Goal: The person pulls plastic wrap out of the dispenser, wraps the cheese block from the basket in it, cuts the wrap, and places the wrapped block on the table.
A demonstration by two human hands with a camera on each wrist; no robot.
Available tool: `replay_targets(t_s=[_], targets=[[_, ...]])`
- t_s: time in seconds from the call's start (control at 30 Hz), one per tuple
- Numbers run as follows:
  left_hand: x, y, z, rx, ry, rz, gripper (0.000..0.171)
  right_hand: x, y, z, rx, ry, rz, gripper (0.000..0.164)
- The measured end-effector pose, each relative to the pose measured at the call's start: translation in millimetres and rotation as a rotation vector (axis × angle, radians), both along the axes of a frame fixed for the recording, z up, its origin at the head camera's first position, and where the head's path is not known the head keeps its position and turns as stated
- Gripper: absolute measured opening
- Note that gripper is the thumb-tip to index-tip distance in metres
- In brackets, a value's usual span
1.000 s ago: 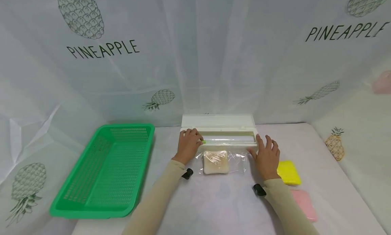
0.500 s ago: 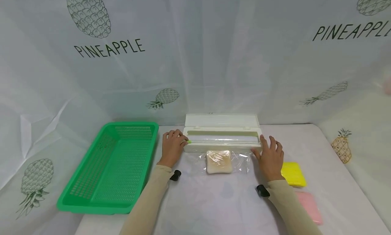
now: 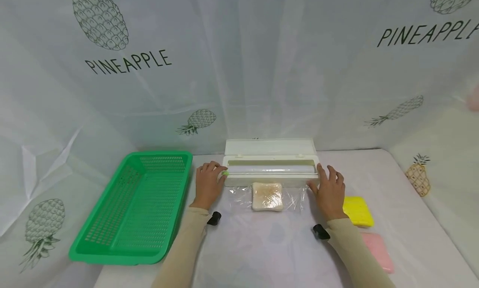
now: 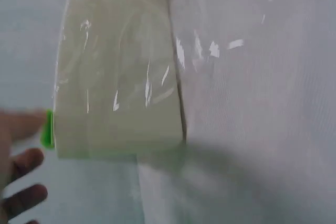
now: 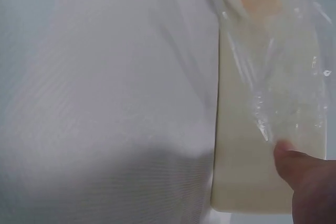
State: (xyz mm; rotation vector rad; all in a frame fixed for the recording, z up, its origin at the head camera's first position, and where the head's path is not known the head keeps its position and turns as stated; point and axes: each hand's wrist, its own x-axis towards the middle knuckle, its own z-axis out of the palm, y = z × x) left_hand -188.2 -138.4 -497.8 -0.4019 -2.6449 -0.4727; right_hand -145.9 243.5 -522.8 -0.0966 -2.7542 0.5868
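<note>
A long white cling film dispenser [image 3: 292, 180] stands at the back with its lid raised, a roll of film [image 3: 271, 169] inside. My left hand [image 3: 207, 186] is at its left end. A fingertip touches the green slider [image 4: 47, 129] of the cutter there, the other fingers apart from it. My right hand [image 3: 330, 196] steadies the right end, thumb pressed on the front face, other fingers raised and spread. Clear film [image 3: 295, 196] drapes down the dispenser's front, either side of a slice of bread [image 3: 267, 197] lying before it.
A green slotted basket [image 3: 140, 209] stands on the left of the white-covered table [image 3: 262, 254]. A yellow block [image 3: 358, 211] and a pink block [image 3: 378, 251] lie to the right, beside my right forearm. A pineapple-print curtain [image 3: 262, 71] hangs behind.
My left hand has drawn the green slider leftwards to the end of the dispenser, and its fingers have loosened around it. The glare on the film has shifted. My right hand has stayed put.
</note>
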Motion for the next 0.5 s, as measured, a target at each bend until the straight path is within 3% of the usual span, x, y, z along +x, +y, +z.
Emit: replay_targets(t_s=[0.1,0.17,0.33,0.5], targets=[[-1.4,8.9,-2.9,-0.006,-0.048,-0.087,0.039,1.5,1.9,1.4,-0.009,0.008,0.005,0.073],[-2.1,13.9,-5.4,-0.036,-0.046,-0.133,0.038,1.9,1.3,1.5,-0.017,0.016,0.016,0.074],[-2.5,21.6,-9.9,-0.081,0.066,-0.138,0.022,2.1,-3.7,1.2,-0.048,0.075,0.066,0.066],[-3.0,23.6,-13.2,-0.046,0.172,-0.156,0.01,2.2,-6.7,2.2,-0.068,0.24,0.147,0.04]])
